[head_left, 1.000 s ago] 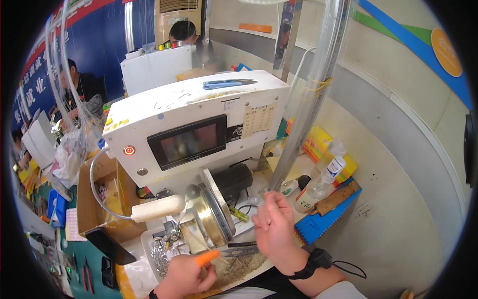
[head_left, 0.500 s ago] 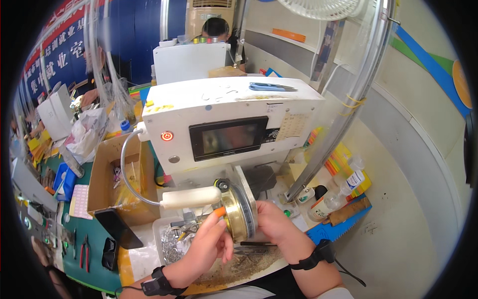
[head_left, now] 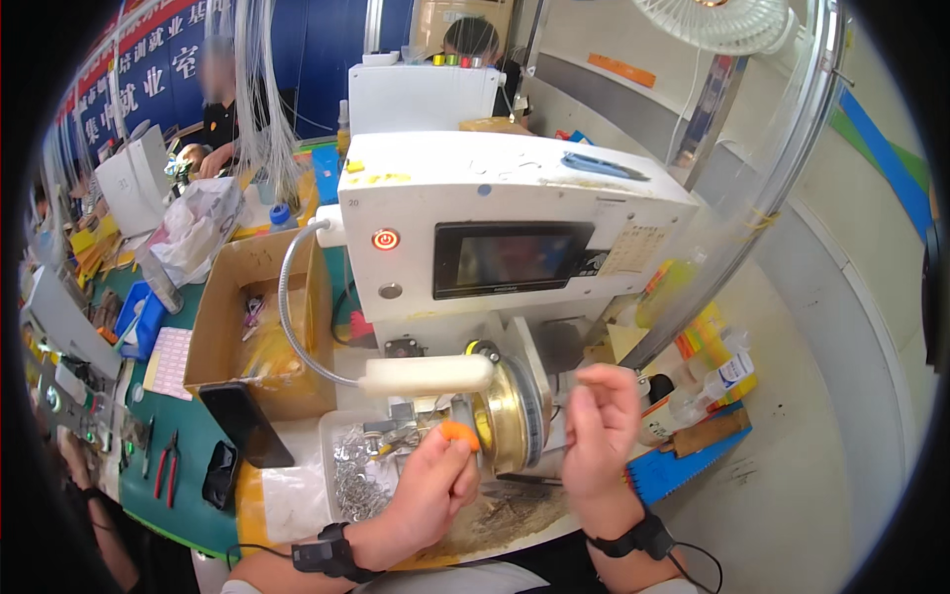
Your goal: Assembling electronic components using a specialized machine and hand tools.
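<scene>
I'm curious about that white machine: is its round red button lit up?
Yes, the round red button on the front of the white machine, left of its dark screen, glows bright red.

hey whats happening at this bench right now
A person sits at a white machine with a dark screen and a lit red button. Their left hand pinches a small orange piece up against the brass-coloured wheel at the machine's front. Their right hand is raised beside the wheel, fingers loosely curled, holding nothing that can be made out. A clear tray of small metal parts sits under the left hand, with an open cardboard box further left.
</scene>
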Action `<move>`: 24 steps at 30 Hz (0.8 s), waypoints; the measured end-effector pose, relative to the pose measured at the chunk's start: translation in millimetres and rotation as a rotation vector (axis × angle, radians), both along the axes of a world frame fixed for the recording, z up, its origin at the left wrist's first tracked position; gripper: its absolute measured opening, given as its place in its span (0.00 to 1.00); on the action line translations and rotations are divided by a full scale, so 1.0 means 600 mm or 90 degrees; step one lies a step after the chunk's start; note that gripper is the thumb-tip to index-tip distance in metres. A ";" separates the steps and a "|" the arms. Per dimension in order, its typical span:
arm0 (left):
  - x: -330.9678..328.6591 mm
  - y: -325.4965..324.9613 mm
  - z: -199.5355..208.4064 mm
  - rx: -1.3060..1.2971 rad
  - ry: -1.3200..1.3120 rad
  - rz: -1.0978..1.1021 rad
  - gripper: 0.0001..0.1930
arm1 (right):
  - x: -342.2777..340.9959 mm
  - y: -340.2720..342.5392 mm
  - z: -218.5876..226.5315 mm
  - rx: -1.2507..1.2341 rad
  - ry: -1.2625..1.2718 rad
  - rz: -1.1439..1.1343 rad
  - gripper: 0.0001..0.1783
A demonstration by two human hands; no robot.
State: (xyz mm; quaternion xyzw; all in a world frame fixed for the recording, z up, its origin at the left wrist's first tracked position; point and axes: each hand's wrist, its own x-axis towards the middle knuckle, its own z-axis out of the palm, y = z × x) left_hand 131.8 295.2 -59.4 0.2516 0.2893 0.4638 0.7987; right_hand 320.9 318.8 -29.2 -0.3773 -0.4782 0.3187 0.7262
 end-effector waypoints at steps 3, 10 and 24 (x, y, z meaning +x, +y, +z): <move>-0.032 -0.040 -0.013 0.259 0.240 0.008 0.04 | 0.022 0.007 0.068 0.109 -0.545 -0.060 0.04; -0.145 -0.025 0.019 0.649 0.939 0.248 0.10 | 0.056 -0.001 0.021 -0.050 -0.581 -0.138 0.05; -0.179 0.009 -0.003 0.718 0.975 0.408 0.08 | 0.050 0.006 -0.007 0.021 -0.704 -0.318 0.12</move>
